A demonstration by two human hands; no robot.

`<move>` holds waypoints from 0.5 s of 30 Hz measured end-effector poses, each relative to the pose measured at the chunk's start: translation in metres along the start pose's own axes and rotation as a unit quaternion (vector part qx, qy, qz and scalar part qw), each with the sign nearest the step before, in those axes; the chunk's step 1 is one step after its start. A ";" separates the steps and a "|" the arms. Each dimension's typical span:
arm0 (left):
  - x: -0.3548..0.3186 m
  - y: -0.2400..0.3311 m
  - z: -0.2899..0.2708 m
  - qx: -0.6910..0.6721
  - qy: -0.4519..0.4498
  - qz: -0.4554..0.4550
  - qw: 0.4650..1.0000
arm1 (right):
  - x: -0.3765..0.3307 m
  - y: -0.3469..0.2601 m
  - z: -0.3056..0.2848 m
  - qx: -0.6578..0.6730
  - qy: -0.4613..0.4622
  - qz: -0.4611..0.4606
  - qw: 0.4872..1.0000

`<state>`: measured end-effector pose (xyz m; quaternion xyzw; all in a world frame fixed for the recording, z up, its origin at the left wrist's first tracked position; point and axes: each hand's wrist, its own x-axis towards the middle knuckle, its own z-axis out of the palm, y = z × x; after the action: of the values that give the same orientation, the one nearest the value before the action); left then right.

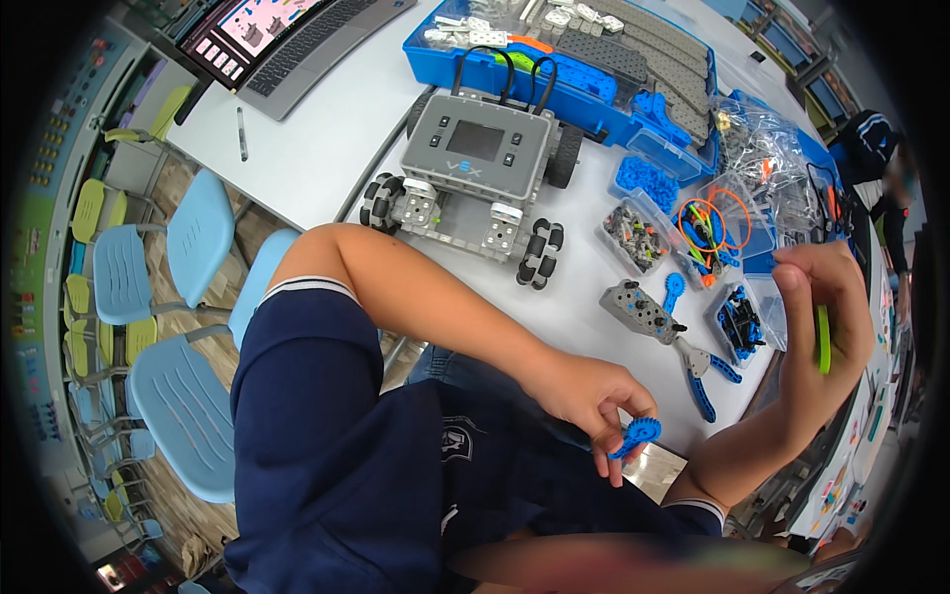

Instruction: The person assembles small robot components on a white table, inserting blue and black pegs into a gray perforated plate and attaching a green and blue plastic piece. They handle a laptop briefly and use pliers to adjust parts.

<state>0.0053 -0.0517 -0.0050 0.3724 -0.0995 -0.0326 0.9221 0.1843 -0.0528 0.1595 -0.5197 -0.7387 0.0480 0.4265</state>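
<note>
My left hand point(591, 394) is closed in a pinch on a blue toothed gear piece point(638, 436), low in front of my shirt. My right hand point(829, 302) is raised beyond the table's right side. Its fingers are curled in, and a narrow lime-green plastic strip point(823, 340) shows against the palm. Something small and blue may sit at its fingertips, too small to name. Near the hands on the table lie a grey block with black pins point(643, 309), a blue gear arm point(674, 290) and a grey-and-blue plier-like tool point(698, 371).
A grey wheeled robot with a screen point(482, 148) stands mid-table. Behind it is a blue parts box point(426, 67); small bins hold grey connectors point(633, 238), blue pieces point(645, 182) and black pins point(740, 322). A laptop point(297, 59), a pen point(241, 135) and blue chairs point(185, 416) are leftward.
</note>
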 end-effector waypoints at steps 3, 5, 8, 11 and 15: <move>-0.002 0.016 0.003 0.031 -0.007 -0.029 0.999 | -0.006 -0.015 -0.003 0.003 0.025 -0.016 1.000; -0.002 0.033 0.008 0.031 0.015 0.017 0.999 | -0.009 -0.019 -0.007 -0.008 0.031 -0.018 0.999; 0.001 0.068 0.012 0.110 0.106 0.139 0.978 | -0.007 -0.014 -0.014 0.010 0.040 -0.005 0.999; 0.002 0.101 0.014 0.154 0.222 0.237 0.933 | -0.003 -0.002 -0.014 0.113 0.065 0.016 0.991; 0.004 0.118 0.011 0.185 0.302 0.286 0.890 | -0.004 0.002 -0.006 0.107 0.045 0.050 0.992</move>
<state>0.0056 0.0255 0.0852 0.4839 0.0771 0.3656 0.7913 0.1902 -0.0569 0.1596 -0.5089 -0.6827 0.1246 0.5093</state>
